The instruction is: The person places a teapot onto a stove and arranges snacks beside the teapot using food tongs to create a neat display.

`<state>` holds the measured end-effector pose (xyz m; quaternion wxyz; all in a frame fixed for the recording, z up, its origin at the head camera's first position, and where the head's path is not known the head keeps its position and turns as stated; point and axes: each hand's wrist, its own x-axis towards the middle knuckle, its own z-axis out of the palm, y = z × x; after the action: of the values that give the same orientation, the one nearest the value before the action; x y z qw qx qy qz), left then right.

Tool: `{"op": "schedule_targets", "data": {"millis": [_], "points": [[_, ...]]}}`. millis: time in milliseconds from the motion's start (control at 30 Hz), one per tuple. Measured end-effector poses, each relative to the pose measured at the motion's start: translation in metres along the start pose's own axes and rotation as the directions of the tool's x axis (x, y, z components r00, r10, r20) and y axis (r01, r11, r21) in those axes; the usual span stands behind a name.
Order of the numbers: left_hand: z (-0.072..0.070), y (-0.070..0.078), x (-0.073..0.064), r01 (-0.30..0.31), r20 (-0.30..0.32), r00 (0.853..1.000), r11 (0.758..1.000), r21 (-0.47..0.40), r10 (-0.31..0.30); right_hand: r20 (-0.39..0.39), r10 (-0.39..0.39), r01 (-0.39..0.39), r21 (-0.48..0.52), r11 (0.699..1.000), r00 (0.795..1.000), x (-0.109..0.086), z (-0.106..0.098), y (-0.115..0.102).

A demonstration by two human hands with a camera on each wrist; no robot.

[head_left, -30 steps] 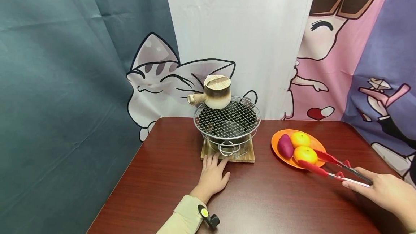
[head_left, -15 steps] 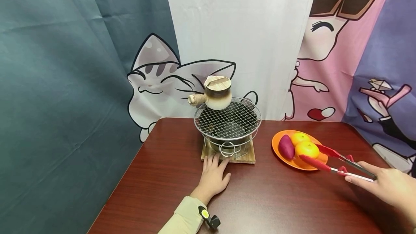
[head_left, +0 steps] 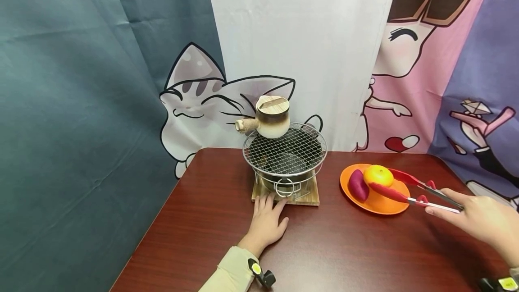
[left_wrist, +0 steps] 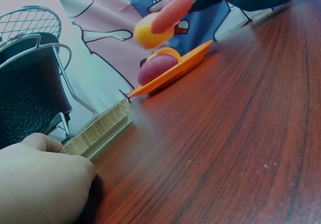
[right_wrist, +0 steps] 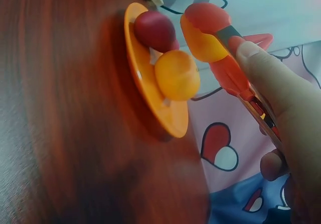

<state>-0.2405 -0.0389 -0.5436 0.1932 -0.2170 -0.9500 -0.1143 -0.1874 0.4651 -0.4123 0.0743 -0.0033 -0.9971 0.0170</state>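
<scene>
My right hand (head_left: 486,220) grips red-tipped kitchen tongs (head_left: 389,193), whose tips pinch a mandarin (head_left: 378,175) above the orange plate (head_left: 383,207). Both wrist views show that mandarin raised off the plate. Still lying there are a second mandarin (right_wrist: 178,76), hidden in the head view, and a purple sweet potato (head_left: 358,186). My left hand (head_left: 265,222) lies with fingers spread on the table, fingertips at the front edge of a wooden board (head_left: 310,196).
On the board stands a small round stove (left_wrist: 30,93) topped by a wire grill grate (head_left: 300,150). A small side-handled pot (head_left: 273,125) with a wooden lid sits at the grate's back left. A printed curtain (head_left: 308,35) hangs behind the reddish-brown table (head_left: 336,247).
The tongs have closed on one mandarin and lifted it up and slightly left, uncovering more of the plate. The left hand has stayed in place.
</scene>
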Motion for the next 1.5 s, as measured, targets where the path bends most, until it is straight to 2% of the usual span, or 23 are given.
{"op": "schedule_targets", "data": {"millis": [167,400,733,933,1233,1500], "points": [[-0.001,0.000,0.000,-0.002,-0.003,1.000,1.000,0.000,0.002,-0.052,-0.026,0.026,0.001,1.000,0.998,0.006,-0.003,-0.006],[-0.002,0.000,0.000,0.000,0.002,1.000,1.000,0.005,0.000,-0.027,-0.042,0.042,0.005,0.999,0.999,0.018,-0.014,-0.015],[-0.001,0.000,-0.001,-0.009,-0.013,1.000,1.000,0.007,0.009,-0.061,-0.060,0.060,0.002,0.998,0.996,0.033,-0.030,-0.031],[-0.001,0.000,-0.001,-0.011,-0.023,1.000,1.000,0.011,0.011,-0.031,-0.057,0.057,-0.014,0.998,0.998,0.043,-0.045,-0.040],[0.000,0.000,-0.001,-0.016,-0.040,0.999,1.000,0.005,0.016,-0.064,-0.090,0.090,-0.014,0.996,0.994,0.056,-0.061,-0.052],[-0.001,0.000,-0.001,-0.004,-0.017,1.000,1.000,0.001,0.004,-0.091,-0.104,0.102,-0.020,0.995,0.990,0.067,-0.067,-0.060]]}}
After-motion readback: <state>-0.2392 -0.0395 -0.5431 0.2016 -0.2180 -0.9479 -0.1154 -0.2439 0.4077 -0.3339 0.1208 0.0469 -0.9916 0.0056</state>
